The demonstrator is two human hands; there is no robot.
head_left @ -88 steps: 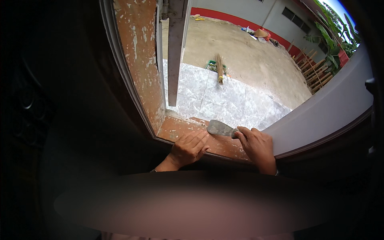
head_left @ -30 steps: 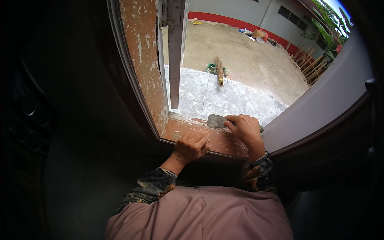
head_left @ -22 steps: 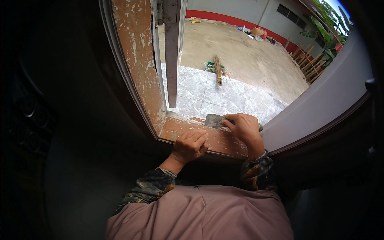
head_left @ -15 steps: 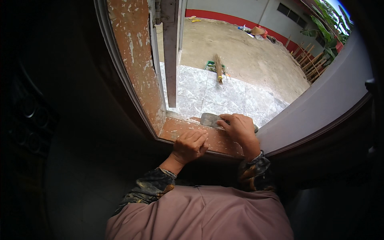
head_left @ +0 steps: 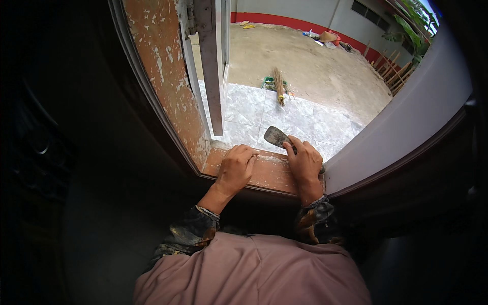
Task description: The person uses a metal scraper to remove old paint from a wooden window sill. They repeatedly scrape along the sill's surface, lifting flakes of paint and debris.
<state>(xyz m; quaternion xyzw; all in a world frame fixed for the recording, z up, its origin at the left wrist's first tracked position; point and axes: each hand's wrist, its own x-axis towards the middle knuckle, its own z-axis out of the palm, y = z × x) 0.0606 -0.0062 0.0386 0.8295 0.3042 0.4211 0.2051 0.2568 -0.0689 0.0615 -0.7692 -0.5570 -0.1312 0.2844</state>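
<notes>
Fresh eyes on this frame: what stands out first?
Probably the right hand gripping a flat-bladed scraper, its blade pointing up-left in view against the pale tiles outside. Next, the left hand at the orange-brown sill, and the jamb rising at picture left, blotched with pale patches. Beyond, a straw broom shows near the tiles' outer edge.

The left hand (head_left: 235, 166) rests with bent fingers on the orange-brown sill (head_left: 272, 175), toward its left corner; the right hand (head_left: 306, 162), near the right corner, grips a scraper (head_left: 277, 136) whose blade points past the outer edge. White specks (head_left: 274, 159) mark the sill between them. Outside, a broom (head_left: 278, 84) lies over the far edge of the tiled floor (head_left: 292, 119), partly covering a green container (head_left: 267, 82)
</notes>
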